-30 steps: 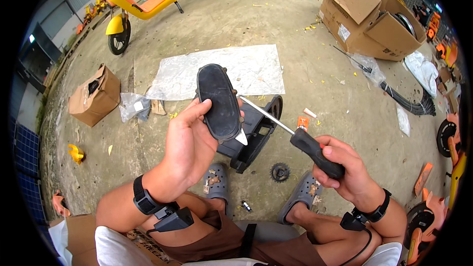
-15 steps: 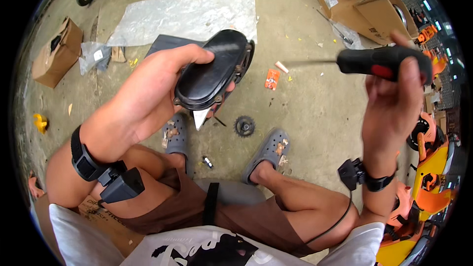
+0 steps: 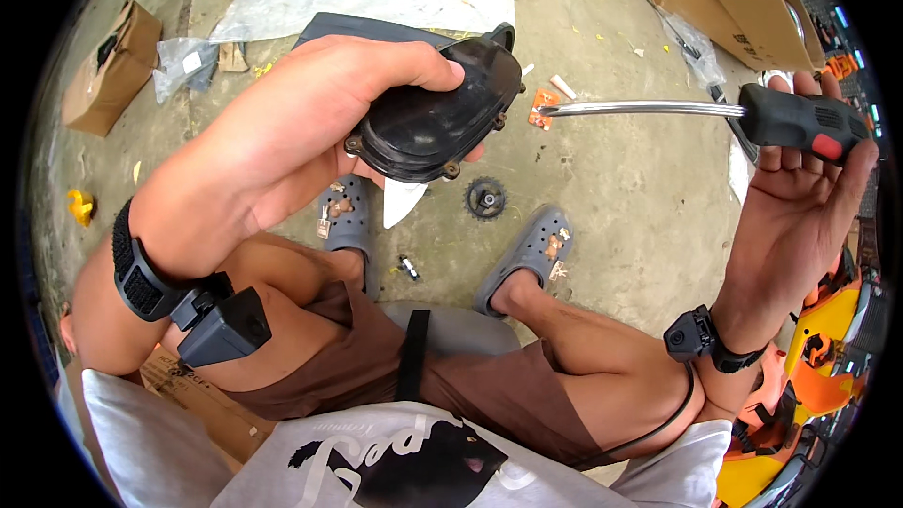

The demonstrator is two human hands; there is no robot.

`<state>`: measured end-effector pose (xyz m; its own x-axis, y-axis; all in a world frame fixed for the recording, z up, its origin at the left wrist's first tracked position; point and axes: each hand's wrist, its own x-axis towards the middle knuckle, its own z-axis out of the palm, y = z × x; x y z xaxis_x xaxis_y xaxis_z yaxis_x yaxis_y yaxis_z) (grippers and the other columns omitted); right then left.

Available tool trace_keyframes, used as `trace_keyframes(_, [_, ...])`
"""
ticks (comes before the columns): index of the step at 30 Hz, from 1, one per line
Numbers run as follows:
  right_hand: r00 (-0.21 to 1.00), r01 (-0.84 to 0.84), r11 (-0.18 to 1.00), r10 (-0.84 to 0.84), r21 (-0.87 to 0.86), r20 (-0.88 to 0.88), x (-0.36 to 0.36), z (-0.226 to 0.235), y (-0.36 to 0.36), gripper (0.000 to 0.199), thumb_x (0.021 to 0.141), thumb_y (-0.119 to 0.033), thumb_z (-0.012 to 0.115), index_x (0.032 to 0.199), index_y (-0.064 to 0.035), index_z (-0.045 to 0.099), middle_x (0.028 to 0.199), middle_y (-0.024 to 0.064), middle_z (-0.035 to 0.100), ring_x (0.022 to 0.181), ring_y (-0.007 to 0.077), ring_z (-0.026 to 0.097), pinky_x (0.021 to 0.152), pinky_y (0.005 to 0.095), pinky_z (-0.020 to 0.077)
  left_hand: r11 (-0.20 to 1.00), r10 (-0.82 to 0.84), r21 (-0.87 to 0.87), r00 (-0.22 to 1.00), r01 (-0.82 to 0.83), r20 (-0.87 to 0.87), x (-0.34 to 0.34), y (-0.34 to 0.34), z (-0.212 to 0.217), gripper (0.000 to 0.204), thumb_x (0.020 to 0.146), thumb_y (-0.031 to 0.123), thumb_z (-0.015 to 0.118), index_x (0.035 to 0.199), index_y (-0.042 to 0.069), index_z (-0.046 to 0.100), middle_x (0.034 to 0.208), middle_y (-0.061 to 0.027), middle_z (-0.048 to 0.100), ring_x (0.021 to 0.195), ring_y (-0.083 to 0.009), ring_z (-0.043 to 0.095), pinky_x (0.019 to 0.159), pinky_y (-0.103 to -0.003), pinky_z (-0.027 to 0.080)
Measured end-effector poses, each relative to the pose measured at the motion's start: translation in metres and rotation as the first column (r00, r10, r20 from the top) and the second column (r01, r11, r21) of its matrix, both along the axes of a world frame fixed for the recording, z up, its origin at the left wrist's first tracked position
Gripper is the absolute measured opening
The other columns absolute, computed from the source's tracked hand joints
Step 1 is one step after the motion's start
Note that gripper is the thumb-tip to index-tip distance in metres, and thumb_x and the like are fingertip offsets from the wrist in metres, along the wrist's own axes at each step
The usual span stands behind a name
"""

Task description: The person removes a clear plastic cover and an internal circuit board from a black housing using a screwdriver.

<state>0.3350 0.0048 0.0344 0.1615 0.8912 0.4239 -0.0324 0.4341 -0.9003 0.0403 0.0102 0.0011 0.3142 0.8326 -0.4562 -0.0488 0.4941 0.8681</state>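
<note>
the left hand (image 3: 310,122) is clamped on a black oval cover (image 3: 437,113), held up above the small black sprocket (image 3: 486,198) on the floor. the right hand (image 3: 800,179) grips a screwdriver (image 3: 696,113), its tip just beside the cover's rim. this looks like the unscrewing step; next, the tip needs seating in a rim screw.

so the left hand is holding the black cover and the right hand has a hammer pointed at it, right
Not quite. The left hand does hold the black cover, but the right hand holds a screwdriver, not a hammer: a black handle with a red patch and a long metal shaft whose tip points toward the cover. The head view shows it.
</note>
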Motion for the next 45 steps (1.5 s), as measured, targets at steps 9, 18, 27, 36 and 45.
trace_keyframes(9, [0.998, 0.049, 0.997, -0.051, 0.058, 0.025, 0.001, 0.002, -0.006, 0.067, 0.102, -0.049, 0.039, 0.144, 0.0035, 0.035, 0.132, 0.0212, 0.057, 0.122, 0.0303, 0.058, 0.1, 0.0304, 0.045, 1.0, 0.006, 0.011, 1.0, -0.006, 0.011, 0.006, -0.001, 0.003, 0.031, 0.094, 0.023, 0.057, 0.106, -0.005, 0.062, 0.085, -0.0172, 0.07, 0.058, -0.0159, 0.066, 0.041, -0.026, 0.05])
trace_keyframes(18, [0.992, -0.094, 0.994, 0.089, 0.059, 0.093, -0.003, 0.001, -0.008, 0.069, 0.101, -0.051, 0.04, 0.142, 0.0045, 0.036, 0.13, 0.0217, 0.058, 0.117, 0.0306, 0.061, 0.096, 0.0294, 0.0481, 1.0, -0.011, -0.022, 1.0, 0.012, 0.029, 0.008, -0.003, 0.01, 0.035, 0.094, 0.024, 0.058, 0.115, -0.004, 0.059, 0.087, -0.0179, 0.071, 0.062, -0.0165, 0.068, 0.043, -0.026, 0.052])
trace_keyframes(27, [0.99, -0.117, 0.993, 0.116, 0.015, 0.082, -0.004, 0.0, -0.007, 0.071, 0.101, -0.053, 0.04, 0.143, 0.0043, 0.035, 0.126, 0.0216, 0.06, 0.116, 0.0301, 0.062, 0.101, 0.0337, 0.0466, 0.997, -0.072, -0.01, 0.997, 0.072, 0.024, 0.005, -0.002, 0.007, 0.038, 0.093, 0.025, 0.061, 0.116, -0.005, 0.06, 0.088, -0.0181, 0.071, 0.065, -0.0163, 0.069, 0.046, -0.025, 0.053])
trace_keyframes(36, [0.973, -0.189, 0.982, 0.185, 0.022, 0.141, 0.001, 0.002, -0.009, 0.073, 0.099, -0.054, 0.042, 0.144, 0.0028, 0.034, 0.127, 0.0223, 0.06, 0.114, 0.031, 0.063, 0.101, 0.035, 0.0475, 0.997, -0.078, -0.011, 0.997, 0.078, 0.004, 0.004, -0.003, 0.005, 0.036, 0.092, 0.023, 0.062, 0.114, -0.004, 0.061, 0.089, -0.0166, 0.071, 0.07, -0.0162, 0.07, 0.051, -0.026, 0.054])
trace_keyframes(45, [0.965, -0.122, 0.976, 0.074, 0.182, 0.25, -0.013, 0.004, -0.007, 0.064, 0.1, -0.049, 0.042, 0.15, -0.013, 0.027, 0.146, 0.0282, 0.038, 0.12, 0.0402, 0.057, 0.095, 0.0437, 0.0524, 0.994, -0.073, -0.082, 0.997, 0.072, -0.007, 0.004, -0.004, -0.001, 0.035, 0.091, 0.02, 0.064, 0.114, -0.006, 0.062, 0.098, -0.0148, 0.071, 0.081, -0.0174, 0.071, 0.068, -0.026, 0.057])
